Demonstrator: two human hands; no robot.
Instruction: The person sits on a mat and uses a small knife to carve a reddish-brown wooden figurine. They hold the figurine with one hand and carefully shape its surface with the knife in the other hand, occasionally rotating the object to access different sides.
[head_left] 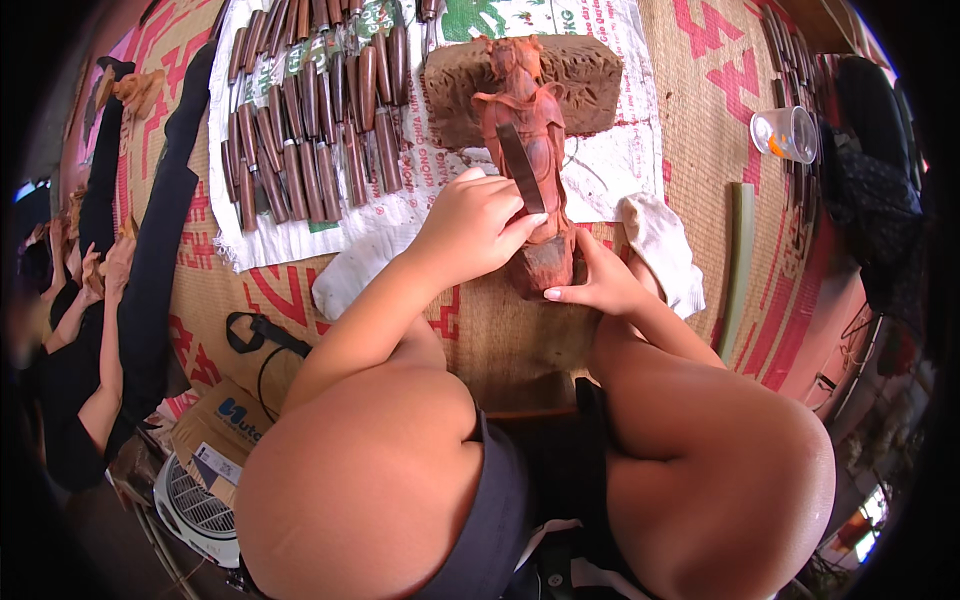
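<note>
A reddish carved wooden figure point(548, 185) lies in front of me, its far end leaning on a brown carved wooden block point(590, 90). My left hand point(475, 222) is closed around a carving tool with a dark brown handle point(519, 165). That handle slants up and away over the figure, and the tool's working end is hidden by my fingers. At the figure's near end, my right hand point(605, 280) grips the rough reddish base point(541, 268), thumb at the front and fingers along the right side.
Many wooden-handled carving tools point(310, 130) lie in rows on a white printed sack point(440, 185), left of the block. White cloths point(665, 250) lie by my feet. On the mat's right are a clear plastic cup point(783, 135) and a green strip point(738, 270). Another person point(85, 370) works at far left.
</note>
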